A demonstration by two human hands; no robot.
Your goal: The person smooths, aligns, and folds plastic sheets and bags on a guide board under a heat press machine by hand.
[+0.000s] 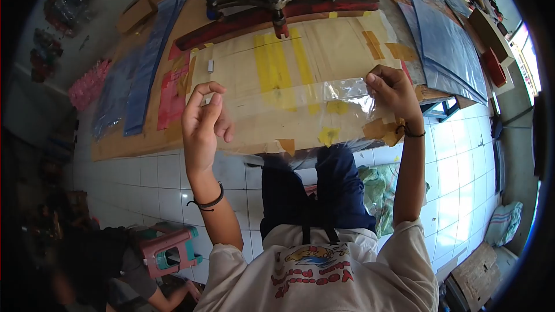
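A clear plastic sheet stretches between my two hands above the taped, cardboard-coloured work surface. At its right end, my right hand pinches the upper corner between thumb and fingers. My left hand is raised at the other end, its fingers curled and the thumb near the index finger; whether it grips the film's edge is hard to make out. Beyond the sheet lies a long red bar under a dark metal machine frame. A small white piece rests on the surface beyond my left hand.
Stacks of bluish plastic sheets lie at the left and right of the table. A pink-and-green stool and another person are at the lower left. A green sack lies on the tiled floor.
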